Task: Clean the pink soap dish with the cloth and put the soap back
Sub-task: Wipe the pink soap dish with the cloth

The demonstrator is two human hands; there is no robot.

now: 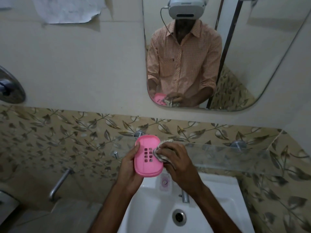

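Reflected at upper centre of the frame: white headset (186, 7) with a thin cable (163, 19) trailing down. Peach checked button-front shirt (184, 52), sleeves (208, 81) rolled to elbows, small red mark (173, 59) on chest. Lower centre: left hand (129, 167) and right hand (176, 163) bare.

Your bare left forearm (114, 207) and right forearm (210, 204) rise from below over the white ceramic washbasin (148, 207) and converge above its back edge. Your left hand (129, 167) cradles the pink oval plastic soap dish (148, 158) from its left side. The thumb lies up along the left rim, and the fingers are curled underneath, out of sight. Your right hand (178, 163) has its back turned up towards you. Its bent fingers grip the crumpled pale patterned cloth (160, 158) and press it against the right part of the dish's slotted face. Your hands sit close together but do not touch, with the dish and cloth between them.
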